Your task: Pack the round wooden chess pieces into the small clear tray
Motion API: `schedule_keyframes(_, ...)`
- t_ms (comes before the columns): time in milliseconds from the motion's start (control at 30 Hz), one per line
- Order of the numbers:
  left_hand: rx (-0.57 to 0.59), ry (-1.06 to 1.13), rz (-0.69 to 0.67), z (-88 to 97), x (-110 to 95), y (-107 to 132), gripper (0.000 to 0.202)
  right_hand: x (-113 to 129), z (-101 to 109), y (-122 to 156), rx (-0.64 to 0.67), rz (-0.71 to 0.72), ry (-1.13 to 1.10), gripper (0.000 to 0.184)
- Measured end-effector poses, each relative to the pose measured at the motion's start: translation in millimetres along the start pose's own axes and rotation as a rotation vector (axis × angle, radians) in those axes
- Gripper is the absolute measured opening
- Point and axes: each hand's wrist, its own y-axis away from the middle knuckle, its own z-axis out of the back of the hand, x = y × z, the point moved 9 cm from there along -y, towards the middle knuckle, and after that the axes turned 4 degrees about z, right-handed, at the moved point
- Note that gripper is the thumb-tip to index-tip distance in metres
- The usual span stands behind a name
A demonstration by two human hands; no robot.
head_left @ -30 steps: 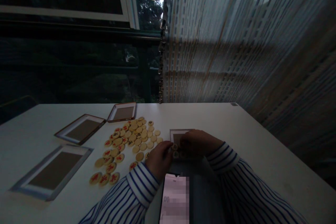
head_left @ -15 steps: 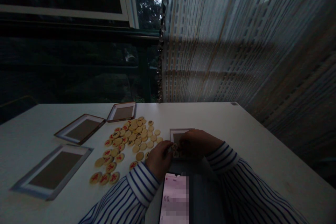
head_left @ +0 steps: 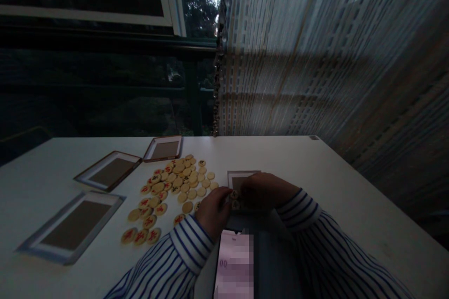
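half-obscuring tray and discs, hands shadowed, grip unclear

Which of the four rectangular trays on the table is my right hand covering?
The rightmost tray: your right hand hides part of it. The other three trays lie farther left, in plain view.

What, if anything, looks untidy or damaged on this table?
Most round pieces lie loosely scattered, some overlapping, while the three shallow trays on the left sit at differing angles. It looks untidy; no damage shows.
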Motion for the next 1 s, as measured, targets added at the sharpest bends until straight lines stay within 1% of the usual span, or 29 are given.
schedule_keyframes(267,-0.011,0.017,-0.018,1.4,-1.3,-0.3,0.031,0.7,0.8,-0.5,-0.003,-0.01,0.002,0.023)
schedule_keyframes(533,0.021,0.005,0.012,0.1,-2.4,-1.0,0.032,1.0,-0.9,-0.2,-0.011,0.01,-0.004,0.023)
schedule_keyframes(633,0.015,0.004,-0.003,1.4,-5.3,-1.0,0.03,2.6,1.2,0.1,-0.025,0.025,-0.013,0.022)
schedule_keyframes(733,0.01,0.0,-0.018,2.2,-7.1,-0.7,0.029,1.2,1.5,0.5,-0.018,0.01,-0.019,0.021)
schedule_keyframes(833,0.002,-0.01,-0.004,2.3,-4.7,-0.2,0.029,-0.4,0.6,1.2,-0.001,-0.004,-0.027,0.022)
schedule_keyframes(1000,0.024,0.002,0.009,-0.8,0.0,0.8,0.031,-3.7,0.8,1.7,-0.007,-0.018,-0.014,0.024)
